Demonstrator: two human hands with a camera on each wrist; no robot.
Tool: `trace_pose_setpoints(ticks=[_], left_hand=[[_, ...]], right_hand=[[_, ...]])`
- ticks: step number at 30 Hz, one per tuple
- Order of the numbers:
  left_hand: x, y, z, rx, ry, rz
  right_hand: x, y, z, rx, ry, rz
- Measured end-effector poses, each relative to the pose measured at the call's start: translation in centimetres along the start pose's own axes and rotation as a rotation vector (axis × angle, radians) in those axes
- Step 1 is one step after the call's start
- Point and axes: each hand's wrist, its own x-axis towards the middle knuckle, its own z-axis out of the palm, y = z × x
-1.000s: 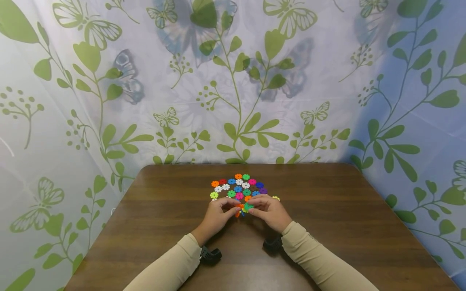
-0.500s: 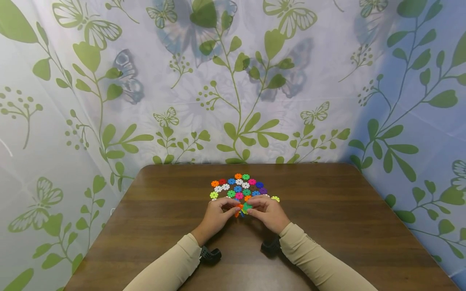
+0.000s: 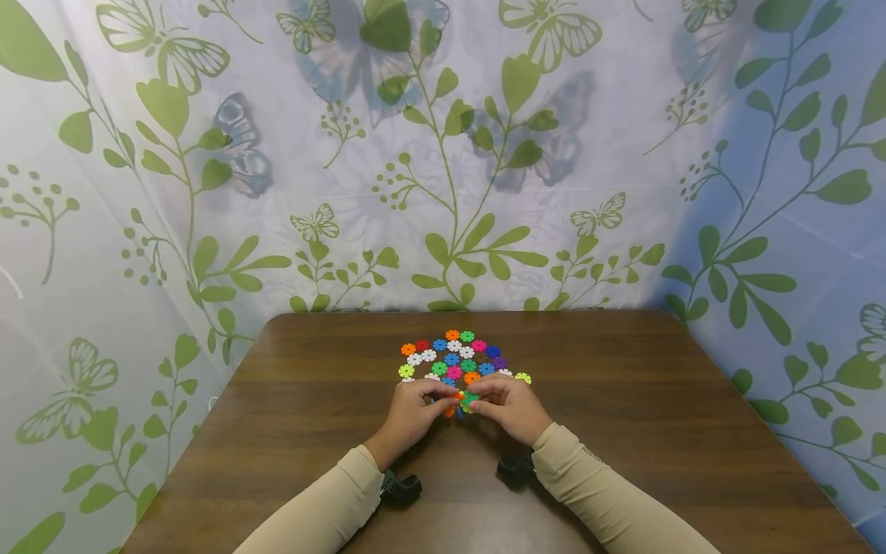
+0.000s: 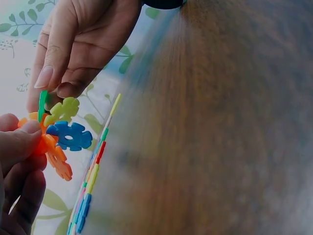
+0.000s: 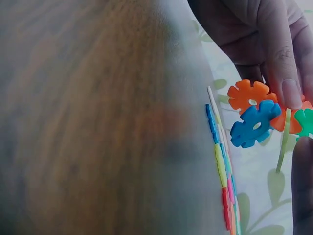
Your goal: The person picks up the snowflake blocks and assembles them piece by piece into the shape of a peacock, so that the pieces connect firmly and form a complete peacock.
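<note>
Disc cluster (image 4: 58, 132), a small build of notched plastic flowers, is held up off the brown table (image 3: 443, 496) between both hands, near its middle as my head view has it. From where I sit, the left hand (image 3: 408, 412) pinches the cluster by its orange part, thumb pressed over the joint. Opposite, the right hand (image 3: 514, 405) grips a green disc (image 4: 42, 105) between thumb and fingers; its edge meets the orange part, but I can't tell whether it is slotted in, as fingertips cover the spot. On my wrist feeds I make out a blue disc (image 5: 247, 128), an orange disc (image 5: 244, 95) and a yellow-green disc (image 4: 65, 108) sticking out at different angles.

Just beyond the hands, flat discs (image 3: 452, 359) in many colours lie spread on the wood. Beige sleeves (image 3: 602, 488) cover both forearms, and a leaf-and-butterfly curtain (image 3: 443, 169) hangs behind the table.
</note>
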Motion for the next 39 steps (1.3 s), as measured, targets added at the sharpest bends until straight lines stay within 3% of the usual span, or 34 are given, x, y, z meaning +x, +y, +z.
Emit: trace_pose_setpoints(ticks=[7,11,18,22,26,31,33,39], left_hand=[[0.0,-0.1,-0.1,-0.054,-0.001,-0.067],[0.0,-0.3,-0.3,-0.105,0.019,-0.151],[0.2,-0.9,-0.4,-0.108,0.102,-0.269],[0.4,0.1,-0.7,-0.092,0.111,-0.289],[0.4,2.5,-1.3,-0.097,0.098,-0.272],[0.2,0.6,-0.7,-0.113,0.079,-0.281],[0.3,0.2,-0.4,-0.114,0.074,-0.292],[0.3,3.2,-1.0,-0.133,0.077,-0.272]], right_hand=[[0.1,0.3,-0.3,-0.057,0.032,-0.016],[0.2,0.8,-1.4,-0.102,0.088,0.007],[0.2,1.7,-3.9,-0.331,0.178,0.096],[0.2,2.2,-5.0,-0.423,0.143,0.166],[0.1,2.7,-5.3,-0.519,0.059,0.164],[-0.3,2.5,-5.5,-0.624,-0.056,0.134],[-0.3,2.4,-5.5,-0.644,-0.067,0.117],[-0.2,2.3,-5.3,-0.686,-0.034,0.079]])
